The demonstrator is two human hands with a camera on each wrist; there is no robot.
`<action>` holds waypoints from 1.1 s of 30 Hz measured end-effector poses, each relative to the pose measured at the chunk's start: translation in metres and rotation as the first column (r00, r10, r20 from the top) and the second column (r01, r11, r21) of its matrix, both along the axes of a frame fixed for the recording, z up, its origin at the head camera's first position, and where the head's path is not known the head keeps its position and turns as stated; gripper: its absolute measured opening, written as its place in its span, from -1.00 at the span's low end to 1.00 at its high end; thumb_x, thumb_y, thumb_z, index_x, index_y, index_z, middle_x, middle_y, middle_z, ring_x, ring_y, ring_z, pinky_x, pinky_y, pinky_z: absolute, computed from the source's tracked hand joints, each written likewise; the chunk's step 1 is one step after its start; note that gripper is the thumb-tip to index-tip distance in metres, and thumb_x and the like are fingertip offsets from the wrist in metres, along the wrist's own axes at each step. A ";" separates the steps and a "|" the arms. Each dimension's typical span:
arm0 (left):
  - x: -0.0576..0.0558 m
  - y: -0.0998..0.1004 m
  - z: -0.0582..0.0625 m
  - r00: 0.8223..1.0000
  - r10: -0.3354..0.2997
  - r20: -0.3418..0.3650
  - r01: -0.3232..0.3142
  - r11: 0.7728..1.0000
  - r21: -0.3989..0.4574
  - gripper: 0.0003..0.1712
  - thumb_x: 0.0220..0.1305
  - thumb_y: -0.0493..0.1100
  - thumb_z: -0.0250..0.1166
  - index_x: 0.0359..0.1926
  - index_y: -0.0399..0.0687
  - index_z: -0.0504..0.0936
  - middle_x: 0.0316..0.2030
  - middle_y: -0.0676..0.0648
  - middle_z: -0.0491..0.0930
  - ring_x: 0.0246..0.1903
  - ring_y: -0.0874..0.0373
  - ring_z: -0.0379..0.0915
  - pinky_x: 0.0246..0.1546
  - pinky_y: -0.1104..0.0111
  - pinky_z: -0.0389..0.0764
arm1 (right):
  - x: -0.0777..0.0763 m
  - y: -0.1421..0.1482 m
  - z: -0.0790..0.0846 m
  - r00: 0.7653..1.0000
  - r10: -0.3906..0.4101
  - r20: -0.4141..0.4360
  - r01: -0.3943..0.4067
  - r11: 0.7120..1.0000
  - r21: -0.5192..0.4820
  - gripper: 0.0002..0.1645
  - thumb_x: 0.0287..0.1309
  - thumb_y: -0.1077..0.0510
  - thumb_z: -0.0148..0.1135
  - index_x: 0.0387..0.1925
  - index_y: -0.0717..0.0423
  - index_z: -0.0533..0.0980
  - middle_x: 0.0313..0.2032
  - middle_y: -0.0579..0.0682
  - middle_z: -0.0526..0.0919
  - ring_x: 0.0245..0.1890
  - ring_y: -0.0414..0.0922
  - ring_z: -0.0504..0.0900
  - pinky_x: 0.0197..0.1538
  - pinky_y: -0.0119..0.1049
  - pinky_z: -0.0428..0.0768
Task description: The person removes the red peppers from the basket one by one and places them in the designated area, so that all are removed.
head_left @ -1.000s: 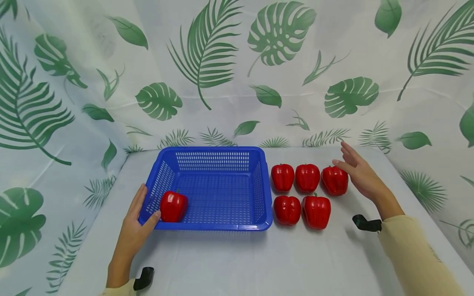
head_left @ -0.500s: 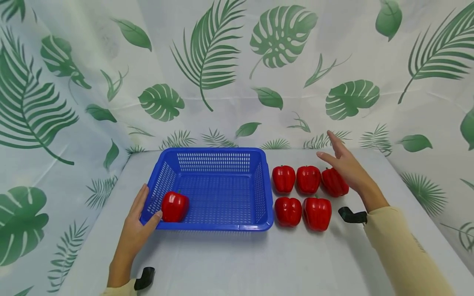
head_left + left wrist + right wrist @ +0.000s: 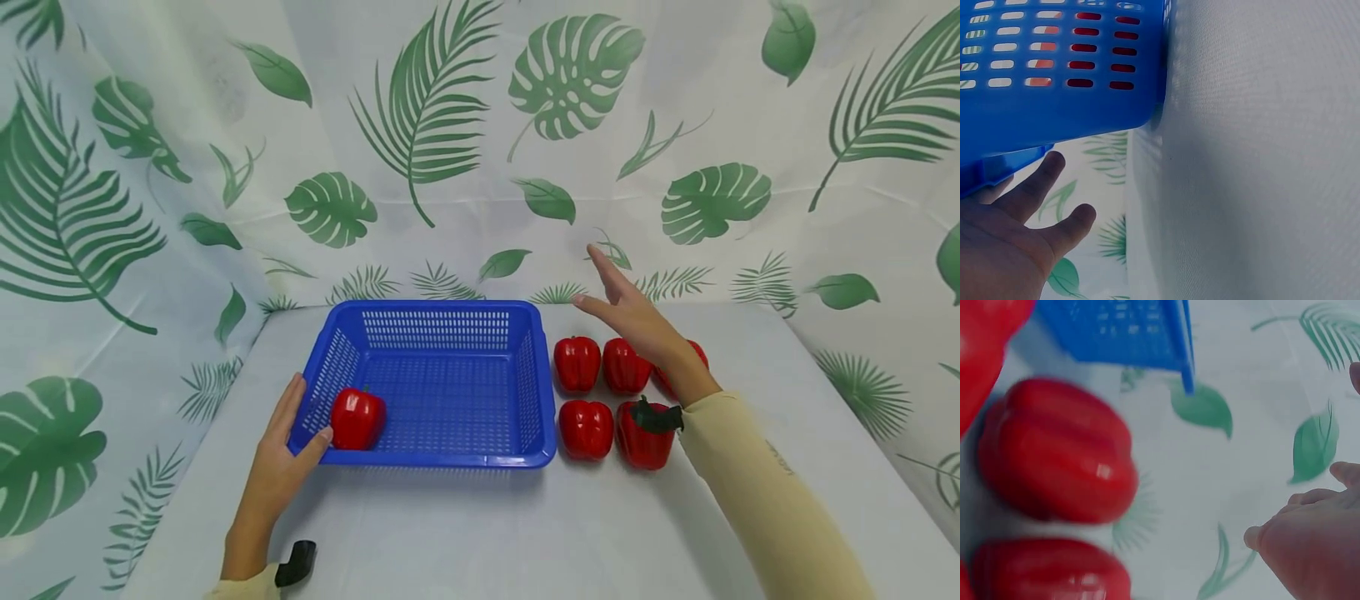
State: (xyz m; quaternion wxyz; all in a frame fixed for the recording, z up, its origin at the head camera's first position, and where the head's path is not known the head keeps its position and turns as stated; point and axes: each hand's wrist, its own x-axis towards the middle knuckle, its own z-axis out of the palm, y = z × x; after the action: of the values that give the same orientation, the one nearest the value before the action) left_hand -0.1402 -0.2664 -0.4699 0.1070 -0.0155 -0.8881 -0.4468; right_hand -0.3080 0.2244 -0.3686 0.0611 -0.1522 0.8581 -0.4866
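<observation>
My left hand point(image 3: 277, 467) rests at the near left corner of a blue plastic basket point(image 3: 442, 460), thumb over the rim and fingers straight along the outer side. Inside that corner lies a red bell pepper point(image 3: 358, 419). My right hand point(image 3: 637, 321) is raised, holding nothing, above the back row of bell peppers on the table, its fingers extended and thumb spread apart. A back-row bell pepper point(image 3: 577, 364) lies left of the hand, near the basket. Beneath the hand, another bell pepper point(image 3: 624, 367) is partly covered, and the wrist hides much of a third.
Two front-row peppers, a left one point(image 3: 587, 430) and a right one point(image 3: 645, 450) partly behind the black wrist camera point(image 3: 656, 416), sit right of the basket. A white cloth point(image 3: 465, 533) covers the table. Leaf-printed curtains point(image 3: 465, 167) stand behind and at both sides.
My right hand has moved left from the rightmost back pepper, passing over the back row with nothing in it. My left hand stays at the basket corner.
</observation>
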 end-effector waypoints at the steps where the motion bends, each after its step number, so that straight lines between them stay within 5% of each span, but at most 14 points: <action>1: 0.000 0.000 0.000 1.000 0.000 -0.001 0.000 1.000 0.001 -0.01 0.45 -0.03 0.31 0.73 -0.06 0.04 0.70 -0.19 -0.05 0.64 -0.31 -0.14 0.34 -0.50 0.17 | 0.000 -0.005 0.001 1.000 0.010 -0.004 -0.010 1.000 -0.007 0.10 0.48 -0.19 0.23 0.75 -0.41 -0.21 0.73 -0.16 -0.20 0.70 0.12 -0.17 0.54 0.45 0.00; 19: -0.001 -0.002 -0.002 1.000 -0.009 -0.009 0.010 1.000 0.018 -0.02 0.46 -0.04 0.32 0.73 -0.07 0.05 0.70 -0.17 -0.05 0.64 -0.30 -0.14 0.35 -0.49 0.18 | -0.008 -0.078 0.003 0.979 0.205 -0.013 -0.205 0.968 -0.145 0.07 0.46 -0.15 0.24 0.76 -0.37 -0.13 0.71 -0.18 -0.09 0.69 -0.05 -0.10 0.59 0.33 0.02; 33: -0.001 -0.002 -0.003 1.000 -0.001 0.001 0.001 1.000 0.009 -0.02 0.46 -0.03 0.31 0.73 -0.05 0.05 0.71 -0.16 -0.05 0.65 -0.30 -0.15 0.36 -0.49 0.16 | -0.004 -0.121 0.004 0.934 0.357 0.016 -0.351 0.924 -0.153 0.03 0.47 -0.14 0.26 0.74 -0.42 -0.07 0.68 -0.19 0.06 0.67 -0.07 0.01 0.58 0.29 0.12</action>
State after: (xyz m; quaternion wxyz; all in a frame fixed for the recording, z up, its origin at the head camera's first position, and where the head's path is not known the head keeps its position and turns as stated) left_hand -0.1413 -0.2679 -0.4726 0.1065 -0.0155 -0.8860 -0.4510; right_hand -0.3121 0.1034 -0.3651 0.1552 -0.2979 0.7765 -0.5331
